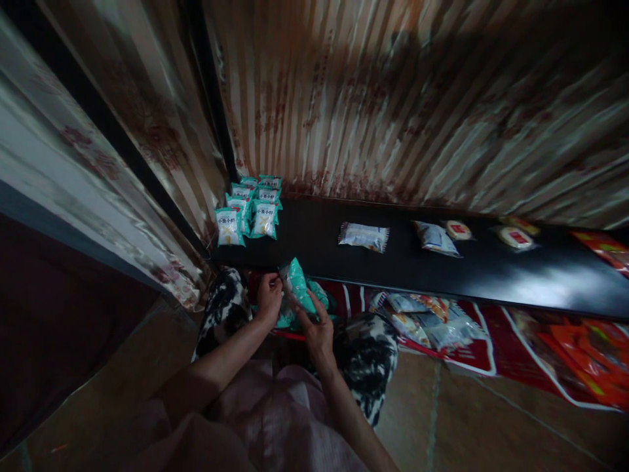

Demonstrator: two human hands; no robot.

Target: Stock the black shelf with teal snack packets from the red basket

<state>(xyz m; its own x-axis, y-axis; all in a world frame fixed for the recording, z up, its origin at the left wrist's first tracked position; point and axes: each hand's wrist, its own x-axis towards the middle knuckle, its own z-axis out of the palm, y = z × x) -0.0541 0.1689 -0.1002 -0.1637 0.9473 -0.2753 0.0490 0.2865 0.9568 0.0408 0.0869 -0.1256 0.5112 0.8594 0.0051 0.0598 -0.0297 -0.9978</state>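
Teal snack packet (pixel 299 288) pinched by left hand (pixel 269 298), right hand (pixel 319 331) gripping it too

Beyond your left grip (pixel 269 298), the teal packs (pixel 229 226) on the counter (pixel 314 223) each carry a white band with four Chinese characters, too blurred to read surely. Red labels (pixel 458 229) far right of your grip are illegible, like the teal packet (pixel 299 288) you hold.
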